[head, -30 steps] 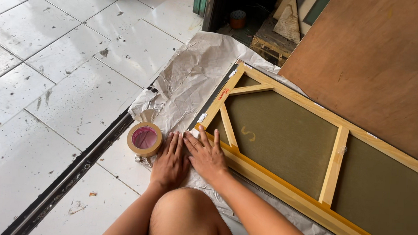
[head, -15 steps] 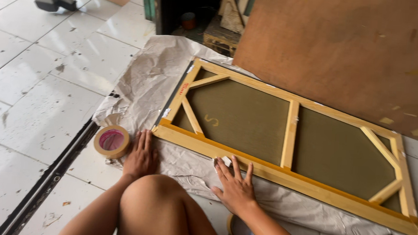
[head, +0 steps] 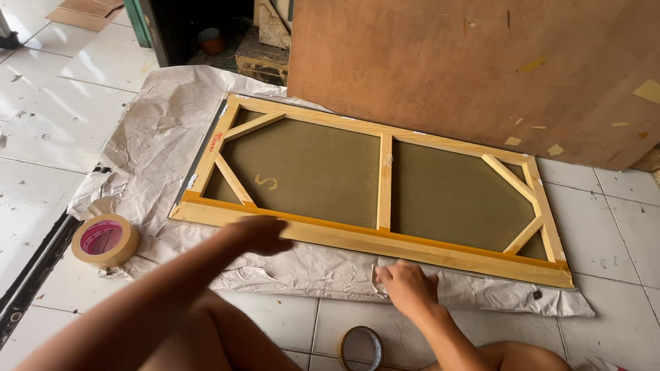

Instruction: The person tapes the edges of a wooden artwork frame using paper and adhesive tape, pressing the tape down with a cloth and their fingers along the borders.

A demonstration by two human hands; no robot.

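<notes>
A wooden stretcher frame (head: 382,182) with brown canvas lies face down on a crumpled grey paper sheet (head: 157,133) on the tiled floor. My left hand (head: 262,233) hovers, blurred, over the frame's near rail towards its left end; its fingers look loosely curled and I see nothing in them. My right hand (head: 408,286) lies flat on the paper just below the near rail, around its middle, fingers pressing the sheet's edge. My bare knees frame the bottom of the view.
A roll of tan tape (head: 105,239) sits on the floor at the paper's left corner. A second tape roll (head: 360,351) lies between my knees. A large plywood board (head: 498,66) leans behind the frame. A floor track (head: 10,296) runs at left.
My left hand has lifted from the floor beside the tan tape roll and swung right over the frame's near rail. My right hand stays on the paper. The view has shifted right.
</notes>
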